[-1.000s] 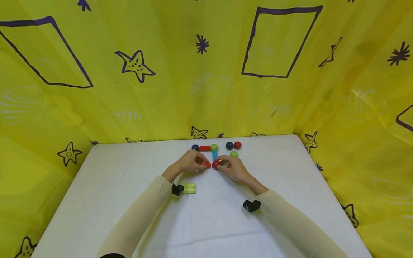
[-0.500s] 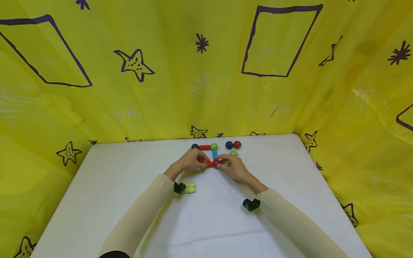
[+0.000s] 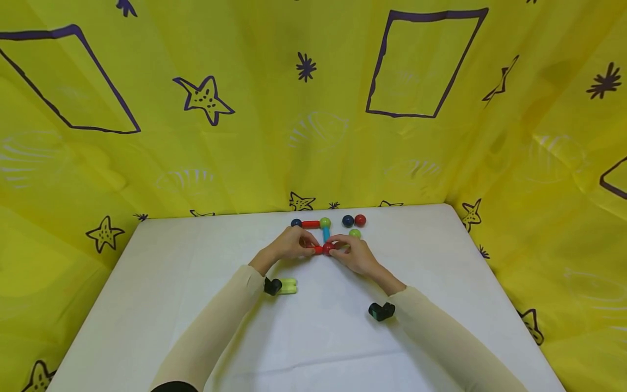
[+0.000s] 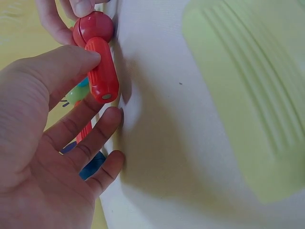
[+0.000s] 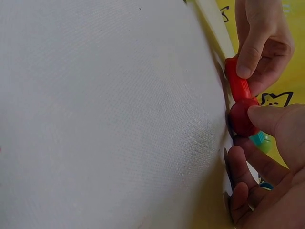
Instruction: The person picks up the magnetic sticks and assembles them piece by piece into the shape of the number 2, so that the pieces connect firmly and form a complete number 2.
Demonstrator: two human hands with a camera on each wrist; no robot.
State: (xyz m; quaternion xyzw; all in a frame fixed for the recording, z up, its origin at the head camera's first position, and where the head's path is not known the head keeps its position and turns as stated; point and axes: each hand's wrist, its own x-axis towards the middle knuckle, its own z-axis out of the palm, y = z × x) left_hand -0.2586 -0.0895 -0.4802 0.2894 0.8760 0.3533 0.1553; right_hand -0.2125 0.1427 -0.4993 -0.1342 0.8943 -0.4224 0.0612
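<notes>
My left hand (image 3: 293, 244) pinches a red magnetic rod (image 4: 101, 71) between thumb and fingers, its free end showing a small metal disc. The rod's other end meets a red ball (image 5: 243, 117), which my right hand (image 3: 356, 255) holds between thumb and fingers. From that ball a blue rod (image 3: 326, 234) runs back to a green ball (image 3: 325, 222). Another red rod (image 3: 311, 224) joins the green ball to a dark blue ball (image 3: 296, 223) on the left. Together the pieces form an angular chain on the table.
Loose at the back right are a dark blue ball (image 3: 348, 220), a red ball (image 3: 360, 220) and a green ball (image 3: 355, 233), partly behind my right hand. Light green rods (image 3: 288, 286) lie beside my left wrist. A yellow patterned curtain (image 3: 264, 136) borders the white table (image 3: 323, 337).
My left hand has moved slightly right, bringing the red rod from a small gap into contact with the red ball. The right hand has stayed nearly still.
</notes>
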